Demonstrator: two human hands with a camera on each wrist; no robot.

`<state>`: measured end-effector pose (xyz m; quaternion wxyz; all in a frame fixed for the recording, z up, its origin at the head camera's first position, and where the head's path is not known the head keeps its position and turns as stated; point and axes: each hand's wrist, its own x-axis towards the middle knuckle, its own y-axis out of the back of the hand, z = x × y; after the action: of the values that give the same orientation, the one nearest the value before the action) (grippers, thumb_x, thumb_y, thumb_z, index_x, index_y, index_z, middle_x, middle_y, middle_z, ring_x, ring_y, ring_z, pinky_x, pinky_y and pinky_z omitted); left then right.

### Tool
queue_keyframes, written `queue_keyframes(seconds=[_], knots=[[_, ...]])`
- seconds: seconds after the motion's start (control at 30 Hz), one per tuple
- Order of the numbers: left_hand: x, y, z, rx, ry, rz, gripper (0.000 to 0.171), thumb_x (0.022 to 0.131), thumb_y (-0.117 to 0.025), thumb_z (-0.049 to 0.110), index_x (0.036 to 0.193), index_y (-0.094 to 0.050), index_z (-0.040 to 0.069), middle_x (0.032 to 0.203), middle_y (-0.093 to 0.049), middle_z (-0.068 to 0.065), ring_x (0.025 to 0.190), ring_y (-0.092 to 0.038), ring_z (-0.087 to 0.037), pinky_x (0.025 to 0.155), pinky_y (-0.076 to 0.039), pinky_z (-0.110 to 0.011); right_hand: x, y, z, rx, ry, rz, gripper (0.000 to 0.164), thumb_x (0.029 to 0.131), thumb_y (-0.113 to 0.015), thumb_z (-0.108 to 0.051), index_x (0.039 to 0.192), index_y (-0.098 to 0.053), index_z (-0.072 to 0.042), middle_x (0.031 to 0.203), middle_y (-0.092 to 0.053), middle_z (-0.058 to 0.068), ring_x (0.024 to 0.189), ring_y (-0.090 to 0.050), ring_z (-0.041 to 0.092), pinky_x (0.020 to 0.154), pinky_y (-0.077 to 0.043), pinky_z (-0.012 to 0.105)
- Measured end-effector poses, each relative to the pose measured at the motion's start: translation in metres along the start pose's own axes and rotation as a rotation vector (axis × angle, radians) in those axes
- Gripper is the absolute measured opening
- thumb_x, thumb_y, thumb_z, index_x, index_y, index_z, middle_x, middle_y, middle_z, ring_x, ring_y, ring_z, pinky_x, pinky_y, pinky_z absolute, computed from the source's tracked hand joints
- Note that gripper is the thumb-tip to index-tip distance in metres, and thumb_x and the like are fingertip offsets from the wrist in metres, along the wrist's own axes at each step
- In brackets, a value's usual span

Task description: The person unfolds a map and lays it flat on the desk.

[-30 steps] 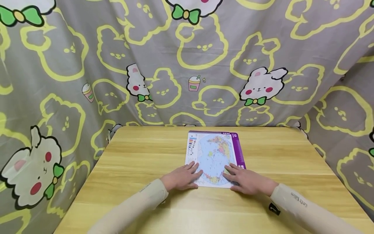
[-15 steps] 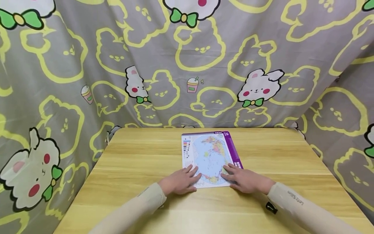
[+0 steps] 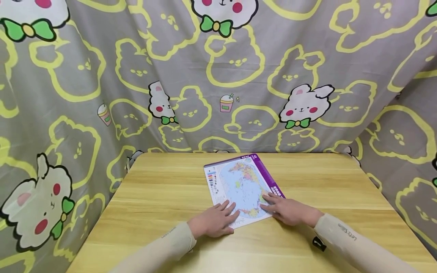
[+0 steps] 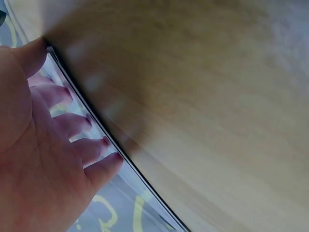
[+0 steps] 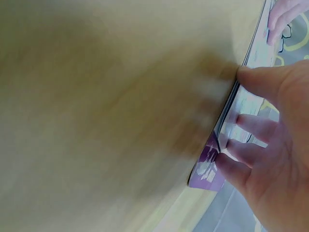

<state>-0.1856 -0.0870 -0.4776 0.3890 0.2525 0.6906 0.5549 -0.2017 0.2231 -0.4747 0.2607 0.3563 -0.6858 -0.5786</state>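
A flat, thin world map board point(image 3: 235, 185) lies on the wooden table, turned at an angle. A purple strip point(image 3: 264, 172) runs down its right side. My left hand point(image 3: 214, 221) rests on its near left corner with the fingers spread. On the near right part lies my right hand point(image 3: 290, 209), fingers spread over the purple edge and the map. In the left wrist view the left thumb point(image 4: 36, 55) is at the board's edge. The right thumb point(image 5: 258, 79) is also at the edge in the right wrist view, with the other fingertips on the surface.
The wooden table point(image 3: 153, 189) extends around the board on every side. Behind it and at both sides hangs a grey curtain point(image 3: 191, 60) with yellow cartoon outlines and rabbits. A small black piece point(image 3: 319, 243) shows at the right sleeve's cuff.
The map board has turned anticlockwise, its far end swinging to the left. The left hand has come slightly nearer with it, while the right hand stays in about the same place.
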Motion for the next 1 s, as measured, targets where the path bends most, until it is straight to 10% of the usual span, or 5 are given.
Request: queue_keyframes(seconds=[1.0], knots=[[0.01,0.011,0.023,0.015,-0.039,-0.017,0.065,0.096,-0.03,0.059,0.151,-0.025,0.024,0.155,-0.021,-0.007,0.14,-0.02,-0.03,0.111,-0.026,-0.039,0.021,0.004,0.023,0.108,-0.101,-0.08,0.053,0.094,-0.058,-0.035,0.139,-0.048,-0.01,0.15,-0.031,0.017,0.136,-0.024,0.043,0.106,-0.028,0.056]])
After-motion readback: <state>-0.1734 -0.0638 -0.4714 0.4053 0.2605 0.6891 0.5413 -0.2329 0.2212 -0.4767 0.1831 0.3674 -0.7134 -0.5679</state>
